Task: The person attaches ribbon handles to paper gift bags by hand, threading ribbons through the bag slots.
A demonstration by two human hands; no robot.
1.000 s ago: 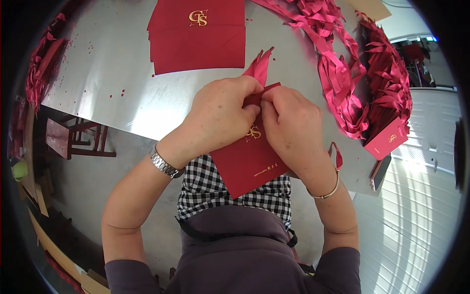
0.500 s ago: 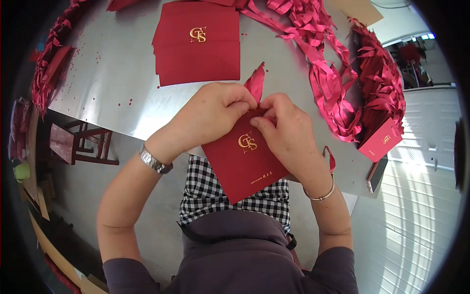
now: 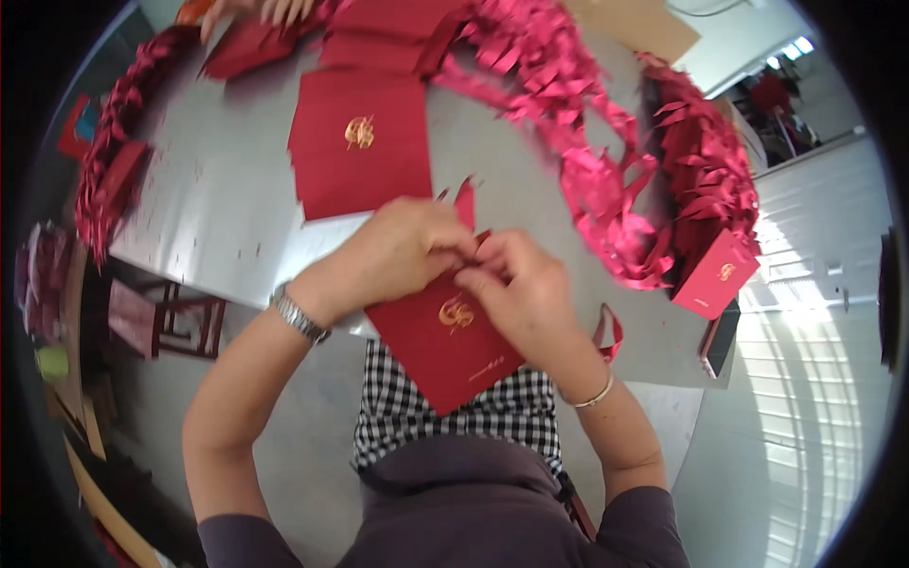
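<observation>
Red and flat, the bag (image 3: pixel 431 352) reaches from the left hand (image 3: pixel 407 251) and right hand (image 3: pixel 525 298) toward the tummy. Both pinch its top edge, probably so it can't slip. A ribbon (image 3: pixel 465 204) pokes up past the left hand. A stack (image 3: pixel 365 175) lies farther out, maybe for easy reach.

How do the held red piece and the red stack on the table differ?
The held red piece sits in the left hand and right hand; the red stack lies on the table. The piece slants clearly; the stack only slightly. Both are red with a gold emblem.
</observation>
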